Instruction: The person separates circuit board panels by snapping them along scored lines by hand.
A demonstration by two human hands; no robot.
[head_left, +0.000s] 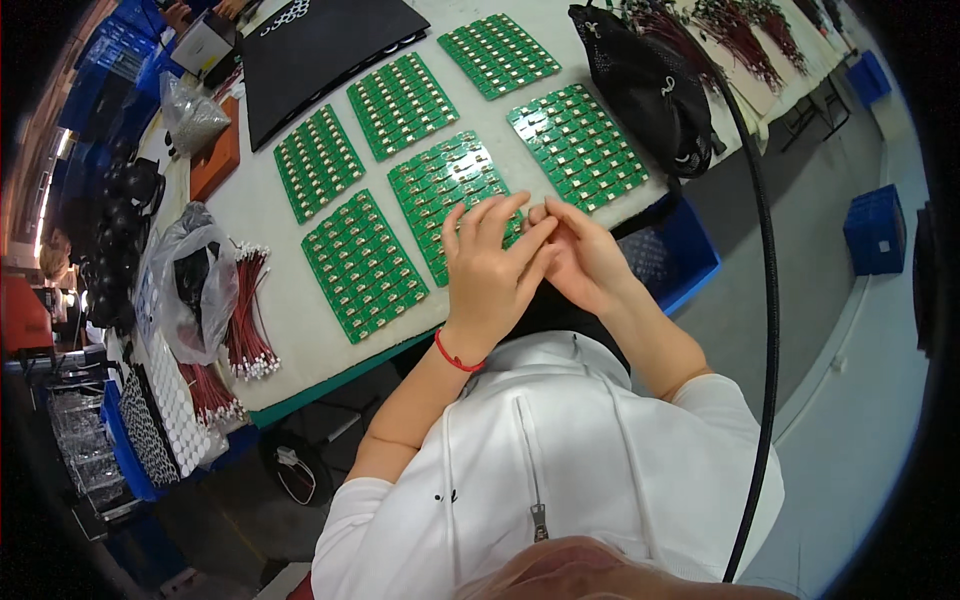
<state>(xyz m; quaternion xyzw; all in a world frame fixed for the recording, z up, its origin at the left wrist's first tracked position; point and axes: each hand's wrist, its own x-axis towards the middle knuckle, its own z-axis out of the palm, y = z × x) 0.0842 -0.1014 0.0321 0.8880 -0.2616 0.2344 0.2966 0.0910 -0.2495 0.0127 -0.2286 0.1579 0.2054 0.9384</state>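
Note:
My two hands meet at the near edge of the table, above green circuit board panels. My left hand [490, 262], with a red cord bracelet [457, 352] at its wrist, has its fingers spread and bent over the middle panel [420, 190]. Its index finger and thumb point toward my right fingertips. Thumb and fingers of my right hand [585, 258] are drawn together; anything between them is too small or hidden to make out. Close by lie the near-left panel [364, 266] and the right panel [580, 145].
More panels [402, 105] lie farther back beside a black folder-like sheet [325, 50]. A black mesh bag [650, 90] sits at right. Red wire bundles [250, 315] and a clear plastic bag [190, 285] are on the left. A black cable [768, 300] hangs at right; a blue bin [690, 250] stands below.

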